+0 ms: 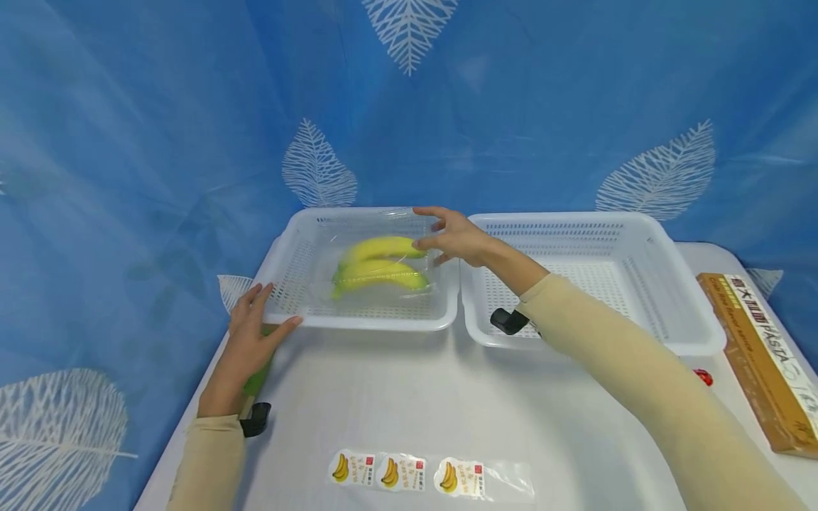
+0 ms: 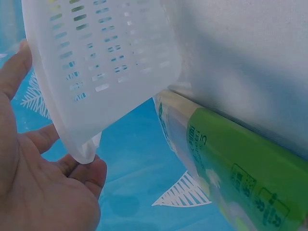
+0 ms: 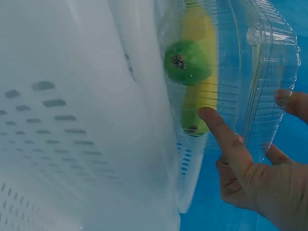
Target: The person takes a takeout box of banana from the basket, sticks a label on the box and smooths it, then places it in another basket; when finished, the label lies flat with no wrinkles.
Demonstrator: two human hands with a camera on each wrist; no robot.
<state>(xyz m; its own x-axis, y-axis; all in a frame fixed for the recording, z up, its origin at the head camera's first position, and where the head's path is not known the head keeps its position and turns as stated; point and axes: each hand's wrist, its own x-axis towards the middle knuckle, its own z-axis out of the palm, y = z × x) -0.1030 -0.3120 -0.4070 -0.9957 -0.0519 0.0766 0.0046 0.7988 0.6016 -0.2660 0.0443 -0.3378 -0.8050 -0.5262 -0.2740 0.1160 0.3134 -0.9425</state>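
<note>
A leaf-patterned blue backdrop (image 1: 192,106) is hung behind the white-covered table (image 1: 383,397). At its right end, a clear container (image 1: 380,260) is grasped between the thumb and fingers of the right hand (image 1: 459,238), the nearer one. Bananas (image 1: 377,272) are enclosed, their long axis set roughly left to right, so the container is extended leftward from that grip. It is held within the outline of the left basket (image 1: 358,324); whether the basket's floor is touched cannot be told. The basket's near left corner is gripped by the left hand (image 1: 251,344). Just beside, the right basket (image 1: 578,280) is placed.
</note>
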